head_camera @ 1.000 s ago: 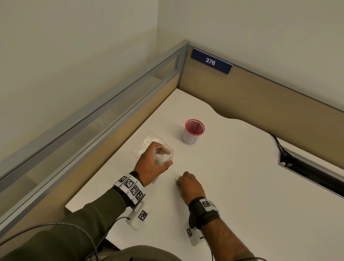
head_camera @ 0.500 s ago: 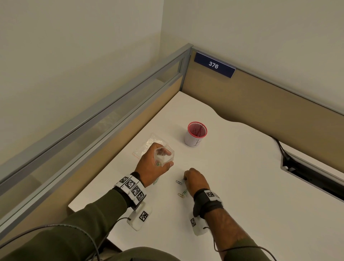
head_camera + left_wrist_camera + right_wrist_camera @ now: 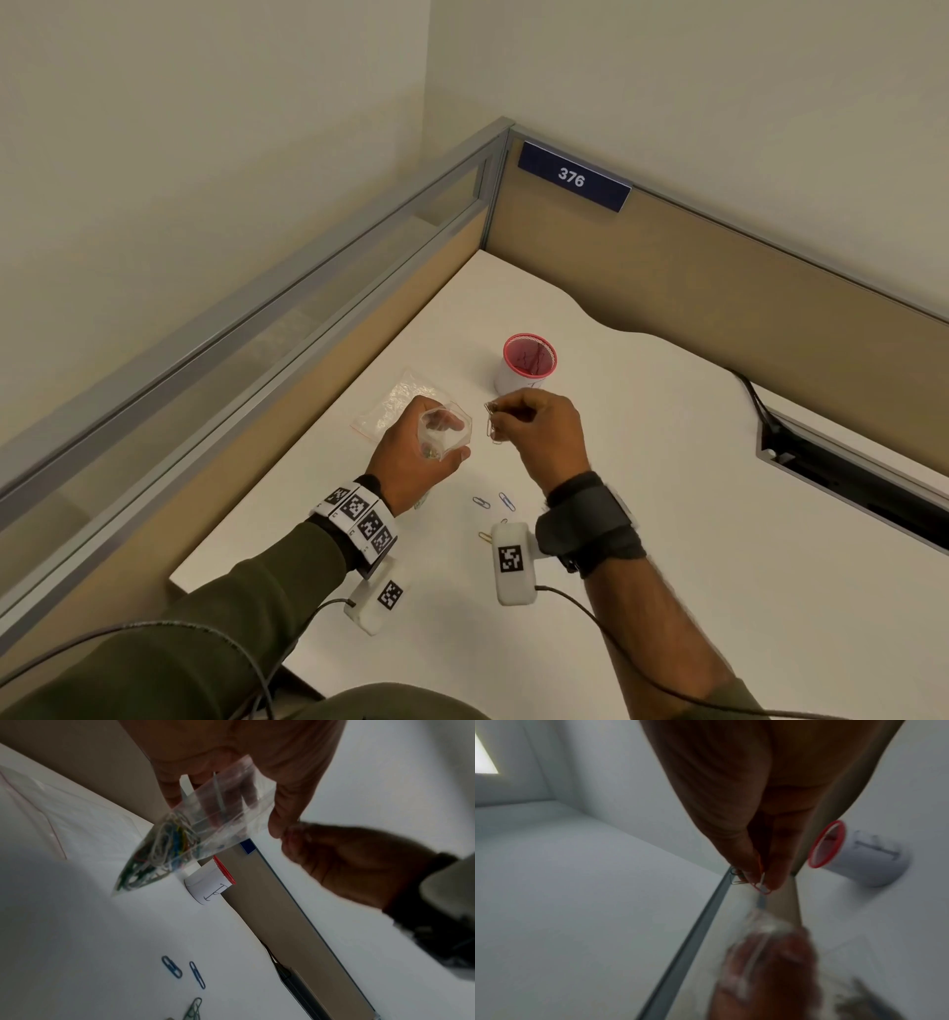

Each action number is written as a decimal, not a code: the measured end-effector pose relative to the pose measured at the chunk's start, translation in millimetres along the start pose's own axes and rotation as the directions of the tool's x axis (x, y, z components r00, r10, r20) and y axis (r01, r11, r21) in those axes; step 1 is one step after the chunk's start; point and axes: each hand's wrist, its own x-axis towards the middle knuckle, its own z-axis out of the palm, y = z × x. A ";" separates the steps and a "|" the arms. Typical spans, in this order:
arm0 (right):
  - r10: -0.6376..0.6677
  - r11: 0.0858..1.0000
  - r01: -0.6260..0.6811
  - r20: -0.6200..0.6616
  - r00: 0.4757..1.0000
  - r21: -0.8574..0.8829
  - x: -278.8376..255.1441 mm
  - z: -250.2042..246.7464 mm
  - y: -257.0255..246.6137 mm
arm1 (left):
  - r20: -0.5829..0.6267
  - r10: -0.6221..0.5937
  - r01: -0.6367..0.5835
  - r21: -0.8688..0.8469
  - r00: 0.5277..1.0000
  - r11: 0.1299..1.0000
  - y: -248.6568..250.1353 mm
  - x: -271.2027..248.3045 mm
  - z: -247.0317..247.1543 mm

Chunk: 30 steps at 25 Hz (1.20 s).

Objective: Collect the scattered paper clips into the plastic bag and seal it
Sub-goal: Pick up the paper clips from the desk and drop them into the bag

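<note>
My left hand (image 3: pixel 416 455) grips a small clear plastic bag (image 3: pixel 444 430) above the desk, mouth held open; many coloured paper clips fill its lower corner (image 3: pixel 159 854). My right hand (image 3: pixel 534 426) is raised just right of the bag's mouth and pinches a few paper clips (image 3: pixel 493 424) that dangle from its fingertips (image 3: pixel 757 882). Loose paper clips lie on the white desk below: two blue ones (image 3: pixel 493 502) (image 3: pixel 182 971), a greenish pair (image 3: pixel 194 1008) and a yellow one (image 3: pixel 485 537) beside my right wrist camera.
A second clear bag (image 3: pixel 395 403) lies flat on the desk (image 3: pixel 667 514) behind my left hand. A white cup with a red rim (image 3: pixel 526 362) stands beyond the hands. Partition walls (image 3: pixel 719 288) close the desk's left and back; a cable slot (image 3: pixel 847 473) lies at right.
My right hand has lifted from the desk with paper clips pinched in it and moved up to the bag's mouth. The left hand keeps holding the bag.
</note>
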 end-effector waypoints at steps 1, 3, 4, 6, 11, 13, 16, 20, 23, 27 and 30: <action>-0.033 0.999 0.033 0.007 0.999 0.021 0.1 2.7 -13.0 | 0.003 -0.002 0.002 0.008 1.000 1.000 2.6 0.1 1.9; -0.090 0.996 0.089 0.018 0.996 0.015 -0.2 12.1 -29.6 | 0.007 0.001 -0.002 0.015 1.000 1.000 7.6 0.2 4.9; -0.106 0.994 0.106 0.026 0.994 -0.013 -1.2 17.5 -33.7 | 0.009 0.001 -0.001 0.019 1.000 1.000 9.6 0.7 5.7; -0.124 0.989 0.126 0.040 0.992 -0.075 -4.9 27.0 -36.6 | 0.014 0.005 -0.005 0.021 1.000 1.000 11.0 2.7 6.3; -0.155 0.974 0.158 0.030 0.987 -0.161 -11.7 31.9 -38.6 | 0.002 0.010 -0.010 0.020 1.000 1.000 10.3 5.8 5.3; -0.169 0.971 0.170 0.021 0.985 -0.169 -12.6 28.1 -40.8 | 0.011 0.013 -0.014 0.014 1.000 1.000 11.4 4.5 5.2; -0.191 0.975 0.189 -0.004 0.982 -0.116 -14.8 21.5 -41.2 | 0.018 0.040 -0.040 -0.006 0.999 0.999 13.1 2.7 4.8; -0.195 0.975 0.180 -0.112 0.974 -0.129 -9.1 7.8 -10.7 | 0.000 0.061 -0.061 -0.014 0.998 0.998 12.2 1.3 1.5; -0.038 0.887 0.061 0.058 0.998 -0.458 -5.7 10.6 47.0 | -0.006 0.072 -0.072 -0.026 0.997 0.997 7.2 -1.4 -5.2; 0.213 0.751 0.050 0.313 0.925 -0.658 -27.3 26.1 104.5 | -0.016 0.071 -0.072 -0.036 0.997 0.997 7.4 -2.8 -9.4; 0.136 0.722 0.221 0.447 0.884 -0.656 -37.9 33.3 109.7 | -0.027 0.068 -0.069 -0.028 0.997 0.997 6.6 -3.2 -10.3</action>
